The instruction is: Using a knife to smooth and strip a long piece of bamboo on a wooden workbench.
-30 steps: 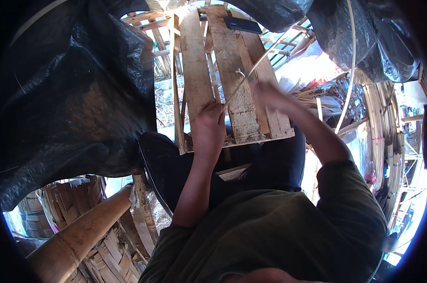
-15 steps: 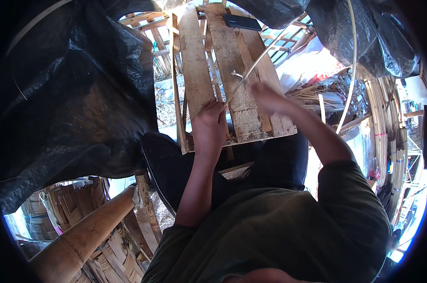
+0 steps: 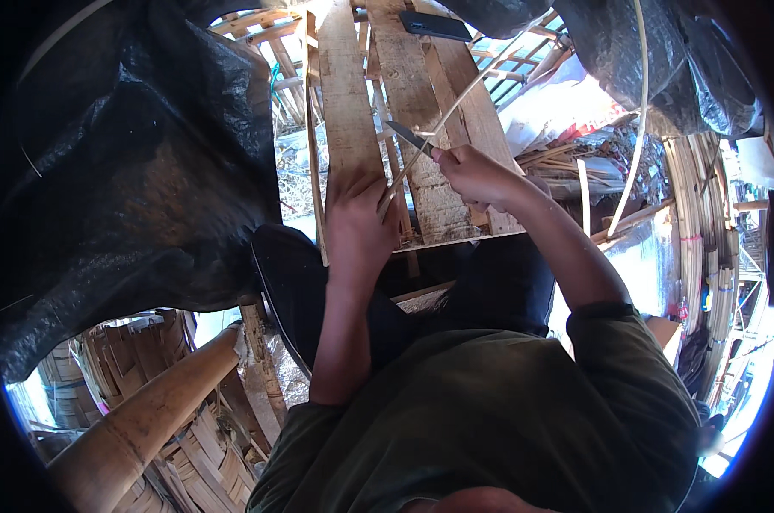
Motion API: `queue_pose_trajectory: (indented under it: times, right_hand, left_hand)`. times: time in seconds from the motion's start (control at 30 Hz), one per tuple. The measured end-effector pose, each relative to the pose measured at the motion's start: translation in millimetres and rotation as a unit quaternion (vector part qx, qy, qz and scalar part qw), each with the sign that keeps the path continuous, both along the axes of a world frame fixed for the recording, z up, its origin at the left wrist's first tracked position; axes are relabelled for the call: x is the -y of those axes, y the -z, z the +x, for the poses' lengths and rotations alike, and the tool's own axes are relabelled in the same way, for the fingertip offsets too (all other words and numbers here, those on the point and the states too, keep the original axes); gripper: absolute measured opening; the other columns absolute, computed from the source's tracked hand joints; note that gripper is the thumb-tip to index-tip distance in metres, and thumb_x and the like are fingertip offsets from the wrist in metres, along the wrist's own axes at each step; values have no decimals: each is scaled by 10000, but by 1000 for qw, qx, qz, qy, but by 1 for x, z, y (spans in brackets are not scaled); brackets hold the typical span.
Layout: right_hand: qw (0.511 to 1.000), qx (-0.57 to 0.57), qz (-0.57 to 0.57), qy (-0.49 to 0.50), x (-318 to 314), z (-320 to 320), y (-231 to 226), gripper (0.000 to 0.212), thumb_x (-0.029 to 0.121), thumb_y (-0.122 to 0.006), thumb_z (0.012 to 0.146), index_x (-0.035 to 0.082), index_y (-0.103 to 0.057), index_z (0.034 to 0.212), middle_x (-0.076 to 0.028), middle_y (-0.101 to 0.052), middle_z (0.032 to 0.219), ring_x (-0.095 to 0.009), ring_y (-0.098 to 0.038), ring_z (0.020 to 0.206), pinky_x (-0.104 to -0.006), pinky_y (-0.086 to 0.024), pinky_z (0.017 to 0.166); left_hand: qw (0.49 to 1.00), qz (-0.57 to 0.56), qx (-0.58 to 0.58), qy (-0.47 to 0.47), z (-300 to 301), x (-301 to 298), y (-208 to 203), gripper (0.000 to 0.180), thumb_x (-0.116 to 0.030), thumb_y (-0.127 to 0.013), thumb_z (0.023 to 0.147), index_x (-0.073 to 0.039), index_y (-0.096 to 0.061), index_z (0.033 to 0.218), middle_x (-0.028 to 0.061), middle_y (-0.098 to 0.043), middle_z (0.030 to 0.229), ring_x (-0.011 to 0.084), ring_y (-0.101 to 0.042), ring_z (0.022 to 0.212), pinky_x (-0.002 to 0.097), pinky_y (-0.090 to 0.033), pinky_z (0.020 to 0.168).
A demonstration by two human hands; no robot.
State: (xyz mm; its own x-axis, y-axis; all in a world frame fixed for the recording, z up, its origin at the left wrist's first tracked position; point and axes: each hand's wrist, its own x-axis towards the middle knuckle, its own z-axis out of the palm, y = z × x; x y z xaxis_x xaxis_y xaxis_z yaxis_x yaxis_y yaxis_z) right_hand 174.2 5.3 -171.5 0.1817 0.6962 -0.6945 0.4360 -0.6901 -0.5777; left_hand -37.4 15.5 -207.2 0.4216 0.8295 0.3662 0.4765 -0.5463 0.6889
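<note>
My left hand (image 3: 359,214) is closed on the near end of a thin, pale strip (image 3: 457,104), probably bamboo. From there the strip slants away to the upper right, above a slatted wooden table (image 3: 344,111). In my right hand (image 3: 479,177) is a knife (image 3: 411,137) with a dark blade, its tip pointing up and to the left. The blade lies across the strip, close to or touching it; which one I cannot tell. Most of the knife's handle is hidden in my fist.
A dark phone (image 3: 436,26) lies at the table's far end. Black plastic sheeting (image 3: 173,179) hangs at the left and more at the upper right. A thick bamboo pole (image 3: 147,410) slants at lower left. Bundled strips (image 3: 699,248) stand at the right.
My left hand has shifted slightly left and nearer to me with the strip. The right hand, blurred before, now shows the knife plainly against the strip.
</note>
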Motion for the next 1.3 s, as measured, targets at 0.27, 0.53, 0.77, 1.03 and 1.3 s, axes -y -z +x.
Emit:
queue_pose_trajectory:
  times: [0.27,0.53,0.77,1.03,1.3]
  right_hand:
    - [997,-30,27,-60,-11,25,-31,382,484,-482,1037,117,-528,941,86,-355,628,-31,-294,452,-228,-227,370]
    - [993,-111,-7,-39,6,-1,-20,316,357,-460,1050,141,-456,819,100,-314,608,-11,-259,451,-233,-209,403]
    - [989,-101,62,84,6,-5,-13,266,340,-420,1063,148,-418,879,98,-308,623,-31,-254,461,-239,-193,405]
    - [998,-4,41,51,6,-14,-4,312,405,-437,1063,131,-445,914,67,-343,642,-60,-310,483,-257,-259,416]
    - [999,-4,-1,32,11,-20,-16,141,256,-456,1028,134,-464,958,93,-327,618,-20,-271,457,-205,-210,396]
  left_hand:
    - [998,-10,-8,63,-34,0,13,208,-20,-682,860,-37,-727,1062,166,-694,1201,290,-573,1284,489,-221,1219]
    - [997,-3,44,66,-34,-1,21,133,-64,-695,883,-9,-708,1004,185,-719,1080,335,-643,1161,507,-336,1170]
    - [996,6,46,71,-31,-2,22,117,-34,-690,875,-12,-705,989,201,-715,1053,335,-639,1166,512,-344,1165]
    - [997,12,32,68,-28,-2,20,156,-9,-688,861,16,-703,1015,196,-713,1061,329,-644,1148,474,-348,1174]
    - [997,10,44,64,-27,-4,20,108,-44,-680,872,3,-696,968,183,-713,1024,332,-649,1125,483,-401,1137]
